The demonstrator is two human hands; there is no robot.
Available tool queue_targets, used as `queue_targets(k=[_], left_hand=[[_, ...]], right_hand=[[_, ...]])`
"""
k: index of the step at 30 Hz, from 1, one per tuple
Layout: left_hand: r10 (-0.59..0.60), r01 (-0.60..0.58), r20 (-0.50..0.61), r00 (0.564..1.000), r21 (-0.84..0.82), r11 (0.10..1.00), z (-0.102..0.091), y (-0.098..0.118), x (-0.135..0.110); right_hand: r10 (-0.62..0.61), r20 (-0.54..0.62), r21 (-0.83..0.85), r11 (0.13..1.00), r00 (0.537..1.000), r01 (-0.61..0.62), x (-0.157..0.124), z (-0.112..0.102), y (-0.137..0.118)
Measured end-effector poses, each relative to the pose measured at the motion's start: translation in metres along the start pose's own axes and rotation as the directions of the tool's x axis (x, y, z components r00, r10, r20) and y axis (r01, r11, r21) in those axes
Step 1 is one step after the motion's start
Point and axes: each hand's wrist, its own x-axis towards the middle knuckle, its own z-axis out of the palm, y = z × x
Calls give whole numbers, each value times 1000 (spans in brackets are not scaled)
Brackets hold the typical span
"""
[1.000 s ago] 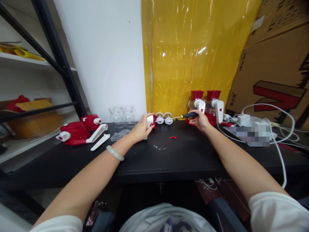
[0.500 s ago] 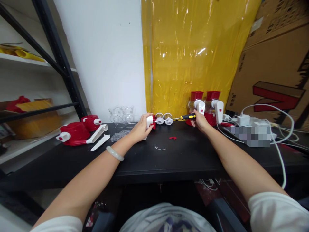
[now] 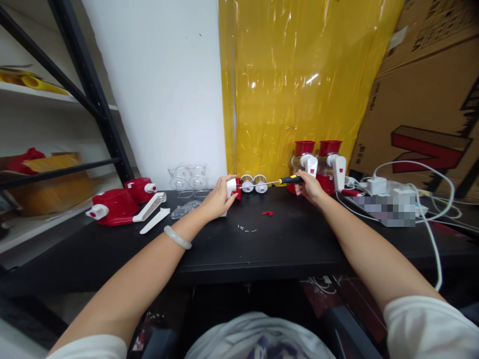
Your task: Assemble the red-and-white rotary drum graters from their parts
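Observation:
My left hand (image 3: 220, 197) is closed around a white and red plastic part (image 3: 231, 187), its white end facing right. In my right hand (image 3: 309, 186) is a screwdriver (image 3: 290, 179) with a black and yellow handle, held level. Its long shaft points left, and the tip reaches the part; whether it sits in a screw is too small to tell. Several small screws (image 3: 247, 230) lie on the black table (image 3: 224, 254) below my hands. Near them rests a small red plastic piece (image 3: 267, 213). Two round white-rimmed drums (image 3: 260, 183) stand behind the shaft.
Two red and white crank machines (image 3: 331, 164) stand at the back right, beside white cables and chargers (image 3: 376, 186). Red housings (image 3: 115, 206) and white handle pieces (image 3: 155, 221) lie at left. Clear plastic parts (image 3: 186, 209) sit behind my left forearm. A large carton (image 3: 419, 99) leans at right.
Almost nothing differs. The screwdriver handle and my right hand have shifted very slightly left, with the fingers a little turned on the handle. My left hand keeps its hold.

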Motion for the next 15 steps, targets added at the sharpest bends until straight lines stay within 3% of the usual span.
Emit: queue_targets(k=[5,10,15], left_hand=[[8,-8,-1,1000,-9,1000,0,0,0],[9,-9,0,1000,21,1000,1,-1,0],[4,-4,3,1000,23,1000,0,-1,0]], right_hand=[[-73,-17,-170,983,997,69,2,-1,4],[78,62,82,993,995,-83,-4,0,-4],[67,60,107,992,996,-73,-8,3,-8]])
